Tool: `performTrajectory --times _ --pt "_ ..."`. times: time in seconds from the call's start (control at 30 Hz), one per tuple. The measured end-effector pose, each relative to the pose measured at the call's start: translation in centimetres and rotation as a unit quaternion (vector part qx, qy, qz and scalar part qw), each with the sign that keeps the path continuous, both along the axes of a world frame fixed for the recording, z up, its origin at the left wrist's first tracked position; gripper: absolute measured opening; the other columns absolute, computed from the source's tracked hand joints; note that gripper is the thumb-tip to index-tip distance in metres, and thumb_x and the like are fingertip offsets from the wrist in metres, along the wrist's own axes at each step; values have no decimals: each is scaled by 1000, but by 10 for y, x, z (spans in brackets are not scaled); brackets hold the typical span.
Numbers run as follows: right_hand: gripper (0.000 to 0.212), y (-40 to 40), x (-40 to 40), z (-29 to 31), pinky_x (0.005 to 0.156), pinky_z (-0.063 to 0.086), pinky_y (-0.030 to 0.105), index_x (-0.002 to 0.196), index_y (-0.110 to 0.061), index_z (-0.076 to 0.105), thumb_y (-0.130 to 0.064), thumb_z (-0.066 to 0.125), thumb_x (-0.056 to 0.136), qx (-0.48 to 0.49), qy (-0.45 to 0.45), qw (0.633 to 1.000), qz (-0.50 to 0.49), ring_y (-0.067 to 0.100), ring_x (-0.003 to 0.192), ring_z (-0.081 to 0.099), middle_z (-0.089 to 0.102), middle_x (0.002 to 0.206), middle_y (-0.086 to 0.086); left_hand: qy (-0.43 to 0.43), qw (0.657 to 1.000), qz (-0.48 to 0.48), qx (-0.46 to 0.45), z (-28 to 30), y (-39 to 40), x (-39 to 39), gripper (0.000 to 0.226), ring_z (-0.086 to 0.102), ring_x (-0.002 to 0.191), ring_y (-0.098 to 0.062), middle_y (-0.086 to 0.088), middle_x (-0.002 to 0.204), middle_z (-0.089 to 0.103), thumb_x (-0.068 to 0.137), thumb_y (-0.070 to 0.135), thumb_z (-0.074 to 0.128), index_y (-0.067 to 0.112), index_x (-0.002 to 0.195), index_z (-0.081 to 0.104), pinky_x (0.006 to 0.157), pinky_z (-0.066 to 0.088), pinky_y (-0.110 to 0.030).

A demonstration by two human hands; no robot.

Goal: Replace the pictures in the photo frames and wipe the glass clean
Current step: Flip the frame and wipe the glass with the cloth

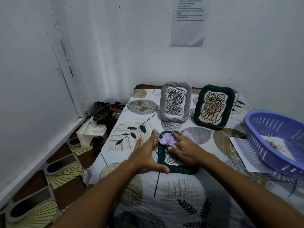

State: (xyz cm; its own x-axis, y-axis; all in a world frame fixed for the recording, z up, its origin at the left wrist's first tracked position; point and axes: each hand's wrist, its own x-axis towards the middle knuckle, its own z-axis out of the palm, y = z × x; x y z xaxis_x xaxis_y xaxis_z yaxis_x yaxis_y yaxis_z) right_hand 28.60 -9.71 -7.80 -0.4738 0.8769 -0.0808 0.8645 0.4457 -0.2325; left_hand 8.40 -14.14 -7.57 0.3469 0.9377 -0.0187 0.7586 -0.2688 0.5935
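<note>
A dark green photo frame (178,169) lies flat on the table with a black scribble picture under its glass. My right hand (185,149) presses a crumpled lilac cloth (166,139) onto the glass with flat fingers. My left hand (146,157) rests beside the frame's left edge, fingers straight, thumb touching the lower left corner. Behind stand two upright frames: a grey one (175,102) with a black scribble and a dark green one (213,106) with a brown scribble.
A purple plastic basket (276,139) at the right holds a paper picture (278,146) and sits partly on a white sheet (245,153). The table wears a leaf-print cloth (136,124). On the floor at left are a tissue box (92,131) and dark clutter (105,111).
</note>
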Motion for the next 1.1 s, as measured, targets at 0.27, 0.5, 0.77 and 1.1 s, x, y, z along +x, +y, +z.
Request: performTrajectory --times 0.27,0.5,0.77,1.1 --pt "53 22 -5 11 118 6 41 145 -28 39 -51 22 100 17 -42 998 -53 34 147 4 2 160 15 -4 1000 1 -10 0 -1 -1 141 -11 125 0 14 156 24 61 63 78 25 147 -27 110 -17 -32" --pt "53 9 -7 2 118 7 41 143 -25 42 -51 27 100 -7 -15 1000 -23 31 147 1 7 159 18 -12 1000 5 -8 6 -4 1 141 -12 124 -3 11 155 25 63 56 81 23 148 -27 115 -13 -37" --pt "49 -28 -2 9 118 8 38 135 -21 54 -48 32 100 -18 0 999 32 30 148 -1 3 161 9 -17 1000 -14 -6 -6 6 -4 154 -7 130 1 6 155 30 43 79 68 24 145 -32 119 -12 -39" --pt "45 -43 0 13 119 9 38 132 -26 57 -48 35 99 -30 21 998 51 26 148 -3 6 161 9 -17 999 -26 10 -17 13 -7 154 8 137 6 10 155 29 45 80 71 27 144 -34 120 -9 -42"
